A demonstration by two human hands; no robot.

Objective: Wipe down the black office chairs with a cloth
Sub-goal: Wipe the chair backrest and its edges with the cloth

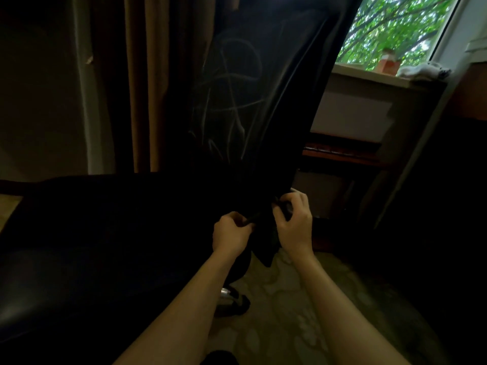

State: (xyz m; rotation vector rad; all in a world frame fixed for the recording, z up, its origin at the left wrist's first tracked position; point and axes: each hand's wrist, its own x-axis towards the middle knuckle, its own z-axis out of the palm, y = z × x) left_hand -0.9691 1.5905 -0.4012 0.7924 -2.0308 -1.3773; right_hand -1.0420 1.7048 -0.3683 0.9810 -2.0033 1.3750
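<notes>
A black office chair fills the left and middle of the head view: its tall backrest (253,88) bears pale smear marks, and its wide seat (100,241) spreads out to the left. Both hands hold a dark cloth (266,241) at the backrest's lower right corner. My left hand (230,234) pinches one edge of the cloth. My right hand (293,221) grips the other edge, fingers curled. The cloth hangs down between them and is hard to tell from the dark chair.
Brown curtains (142,88) hang behind the chair. A window (395,27) with a sill (374,75) holding small objects is at the upper right, with a dark wooden shelf (342,154) below. Patterned carpet (290,299) lies underfoot. The chair's base (234,299) shows below the seat.
</notes>
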